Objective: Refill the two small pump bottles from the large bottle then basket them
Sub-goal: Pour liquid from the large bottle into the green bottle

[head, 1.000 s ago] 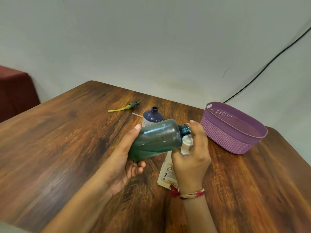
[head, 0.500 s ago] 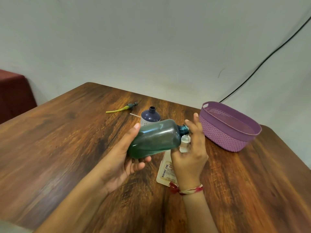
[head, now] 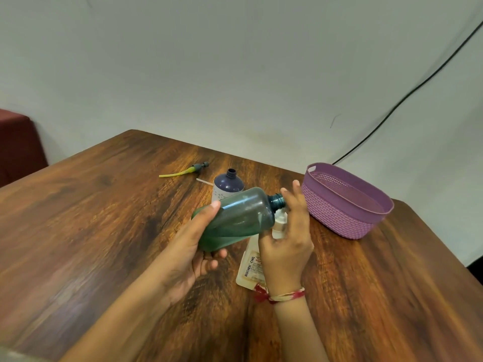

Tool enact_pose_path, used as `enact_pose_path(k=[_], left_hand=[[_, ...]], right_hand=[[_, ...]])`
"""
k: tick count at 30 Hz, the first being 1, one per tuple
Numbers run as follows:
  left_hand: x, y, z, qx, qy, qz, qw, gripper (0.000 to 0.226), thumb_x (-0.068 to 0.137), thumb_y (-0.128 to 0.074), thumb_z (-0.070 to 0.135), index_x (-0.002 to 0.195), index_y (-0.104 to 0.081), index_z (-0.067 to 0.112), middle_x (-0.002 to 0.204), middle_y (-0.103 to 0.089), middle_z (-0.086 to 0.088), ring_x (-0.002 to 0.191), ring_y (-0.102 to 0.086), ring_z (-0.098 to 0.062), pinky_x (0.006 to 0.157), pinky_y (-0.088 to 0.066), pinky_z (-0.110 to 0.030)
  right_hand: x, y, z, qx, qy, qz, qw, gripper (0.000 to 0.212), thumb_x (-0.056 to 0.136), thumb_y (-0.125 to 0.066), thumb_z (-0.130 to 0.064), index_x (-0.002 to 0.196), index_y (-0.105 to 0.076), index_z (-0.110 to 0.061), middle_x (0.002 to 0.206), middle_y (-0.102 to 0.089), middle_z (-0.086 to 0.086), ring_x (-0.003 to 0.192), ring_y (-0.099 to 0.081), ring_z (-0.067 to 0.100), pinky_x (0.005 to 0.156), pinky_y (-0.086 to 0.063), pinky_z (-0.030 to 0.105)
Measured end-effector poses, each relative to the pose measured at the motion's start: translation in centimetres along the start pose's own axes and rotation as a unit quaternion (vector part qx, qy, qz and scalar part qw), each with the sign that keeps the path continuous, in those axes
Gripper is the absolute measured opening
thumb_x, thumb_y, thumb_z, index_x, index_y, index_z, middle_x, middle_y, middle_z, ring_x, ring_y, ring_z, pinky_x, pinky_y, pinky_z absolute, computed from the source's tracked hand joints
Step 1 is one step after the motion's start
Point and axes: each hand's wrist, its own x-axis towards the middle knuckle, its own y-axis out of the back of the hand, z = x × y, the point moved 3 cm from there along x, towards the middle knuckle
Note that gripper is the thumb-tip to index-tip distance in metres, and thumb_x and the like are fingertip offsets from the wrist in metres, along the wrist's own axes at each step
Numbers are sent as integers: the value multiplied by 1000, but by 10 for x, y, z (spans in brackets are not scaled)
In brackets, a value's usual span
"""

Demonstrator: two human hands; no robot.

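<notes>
My left hand grips a translucent green bottle from below, tilted on its side. Its open neck points right. My right hand holds the upper part of a white labelled bottle, whose base is low over the table. Two fingers of that hand stick up beside the green neck. The white bottle's top sits just under the green neck, partly hidden by my fingers. A dark blue bottle stands uncapped behind the green one. A purple basket stands at the right with nothing visible inside it.
A pump head with a yellow tube lies on the wooden table behind the blue bottle, and a thin white tube lies near it. A black cable runs down the wall at the right. A dark red object stands at the far left.
My right fingers have lifted off the green bottle's neck and now stand beside it, so the neck shows. Both bottles have stayed in about the same place.
</notes>
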Motion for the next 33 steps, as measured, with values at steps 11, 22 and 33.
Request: enact_pose_path(k=[11,22,33], left_hand=[[-6,4,4,36,-22,2,999,49,73,-51,57,104,-61,20,72,-61,-5,48,-48,-10,35,-41,-16],[-7,-1,1,-50,16,-36,998,43,69,-62,40,105,-64,16,77,-71,-14,47,-59,-17,38,-51,-19],[3,3,-3,-23,-9,-4,1000,26,70,-68,42,81,-75,20,74,-69,-10,42,-52,-14,32,-43,-16]], right_hand=[[0,5,3,17,-24,40,999,42,73,-75,0,111,-62,-13,111,-67,0,101,-60,3,77,-52,22],[-5,0,2,30,-7,12,999,62,79,-64,-28,136,-39,-20,144,-43,-1,133,-35,-4,102,-35,11],[-1,0,13,62,14,40,997,50,63,-77,2,109,-56,-5,114,-57,5,111,-55,13,97,-44,20]])
